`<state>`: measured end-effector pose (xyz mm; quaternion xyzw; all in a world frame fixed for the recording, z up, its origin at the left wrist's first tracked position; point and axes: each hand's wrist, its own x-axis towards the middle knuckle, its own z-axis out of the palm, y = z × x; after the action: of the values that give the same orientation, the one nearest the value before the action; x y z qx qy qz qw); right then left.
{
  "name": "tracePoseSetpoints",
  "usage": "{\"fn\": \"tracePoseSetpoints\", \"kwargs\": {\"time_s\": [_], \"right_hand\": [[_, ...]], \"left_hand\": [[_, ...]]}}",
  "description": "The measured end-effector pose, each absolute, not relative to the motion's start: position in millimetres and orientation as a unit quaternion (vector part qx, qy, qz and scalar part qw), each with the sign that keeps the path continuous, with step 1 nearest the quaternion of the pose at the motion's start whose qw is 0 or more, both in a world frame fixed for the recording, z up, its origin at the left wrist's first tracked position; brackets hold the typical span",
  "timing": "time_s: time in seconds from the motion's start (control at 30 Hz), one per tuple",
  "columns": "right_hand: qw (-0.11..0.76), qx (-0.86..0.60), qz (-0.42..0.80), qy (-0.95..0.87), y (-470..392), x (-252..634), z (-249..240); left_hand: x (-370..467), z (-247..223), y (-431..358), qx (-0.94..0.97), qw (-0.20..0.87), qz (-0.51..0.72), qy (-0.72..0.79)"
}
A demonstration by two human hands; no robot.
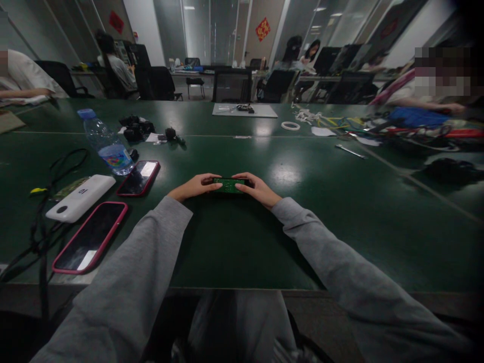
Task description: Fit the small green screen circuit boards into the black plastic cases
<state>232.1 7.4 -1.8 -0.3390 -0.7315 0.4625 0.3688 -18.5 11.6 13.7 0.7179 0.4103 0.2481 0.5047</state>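
Curled closed with thumbs on its face, the left hand (pixel 197 186) and right hand (pixel 259 190) hold opposite ends of a sideways, green-faced device (pixel 229 185) — probably a smartphone, though it shows small — in the middle, over the green table (pixel 234 247). Left are a near phone (pixel 91 237), a farther phone (pixel 139 178) and a water bottle (pixel 115 156); far right, a wrench (pixel 351 152).

Over the green table (pixel 242 252), we wear long grey sleeves (pixel 128 272) of plain cloth, creased along the forearms, with loose cuffs (pixel 177 207) behind our left hand (pixel 198 186) and right hand (pixel 260 189). Below the table's near edge, our legwear (pixel 260 322) shows grey and dimly lit.
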Motion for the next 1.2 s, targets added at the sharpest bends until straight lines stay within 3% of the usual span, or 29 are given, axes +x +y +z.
{"fn": "tracePoseSetpoints", "kwargs": {"time_s": [1.2], "right_hand": [[0.356,-0.346,0.45,-0.742,8.8,234.8,-1.5]], "left_hand": [[-16.5,22.1,4.6,0.724,0.493,0.228,0.424]]}}
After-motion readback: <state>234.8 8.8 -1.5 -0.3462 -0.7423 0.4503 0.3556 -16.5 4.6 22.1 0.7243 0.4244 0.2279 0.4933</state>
